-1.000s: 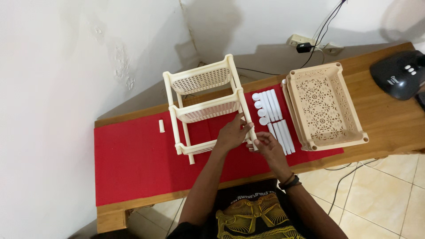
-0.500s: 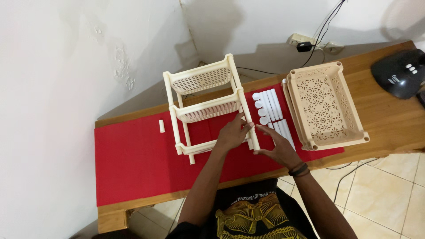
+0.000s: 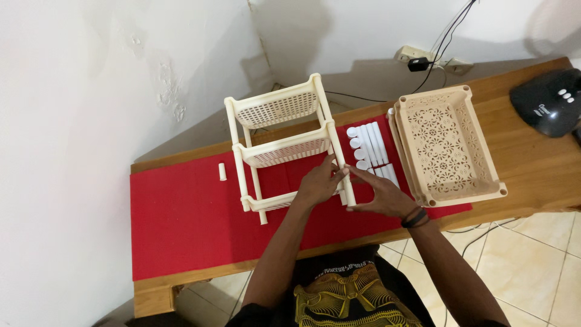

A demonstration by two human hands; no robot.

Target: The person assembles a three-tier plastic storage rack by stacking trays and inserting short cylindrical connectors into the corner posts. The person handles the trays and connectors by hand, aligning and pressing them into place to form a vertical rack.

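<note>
L hand (image 3: 319, 184) grips rack (image 3: 284, 148) at its near right post; R hand (image 3: 381, 195) open, fingers on that post w/ thumb below. Rack has 3 tiers, lies on red mat (image 3: 187, 224) on counter (image 3: 532, 163), long axis running away from person. Beside it: approx 7 white tubes (image 3: 370, 148), 2 stacked trays (image 3: 445, 145), 1 short peg (image 3: 222, 172).

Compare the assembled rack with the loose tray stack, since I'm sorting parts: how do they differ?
The rack lies on its side, tiers joined by posts; the tray stack lies flat, nested. The rack's tiers have fine mesh; the top tray shows floral cutouts. Both hands touch the rack, none the trays. Both are cream plastic.
</note>
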